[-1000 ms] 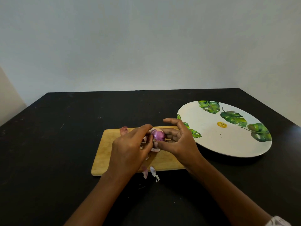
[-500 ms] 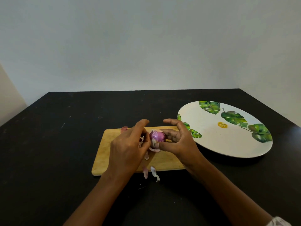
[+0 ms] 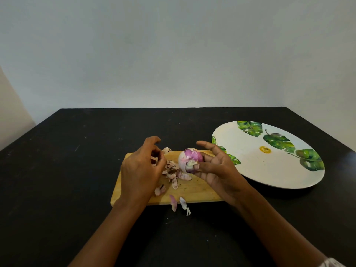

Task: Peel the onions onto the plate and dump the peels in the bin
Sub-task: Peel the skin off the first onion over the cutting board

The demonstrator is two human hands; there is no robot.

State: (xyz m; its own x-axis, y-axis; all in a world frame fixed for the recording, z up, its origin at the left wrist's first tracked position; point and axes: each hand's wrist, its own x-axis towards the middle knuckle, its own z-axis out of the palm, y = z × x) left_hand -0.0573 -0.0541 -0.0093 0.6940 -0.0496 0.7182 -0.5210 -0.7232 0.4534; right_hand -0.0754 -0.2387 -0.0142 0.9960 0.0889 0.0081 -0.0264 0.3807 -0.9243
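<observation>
A small purple and white onion [image 3: 189, 159], partly peeled, rests in the fingers of my right hand [image 3: 217, 168] just above the wooden cutting board [image 3: 194, 189]. My left hand [image 3: 141, 169] hovers a short way to the onion's left, its fingers curled around a small piece of peel [image 3: 154, 160]. Loose peels [image 3: 172, 173] lie scattered on the board between my hands, and two more peels [image 3: 179, 204] hang over the board's near edge. The white plate [image 3: 250, 164] with green leaf prints sits to the right of the board with no onion on it. No bin is in view.
The board and plate sit on a black table [image 3: 57, 180] whose far edge meets a pale wall. The plate's left rim lies close behind my right hand.
My left hand has pulled away to the left from the onion, taking a bit of peel. My right hand has turned the onion, showing more white flesh. More peels lie on the board.
</observation>
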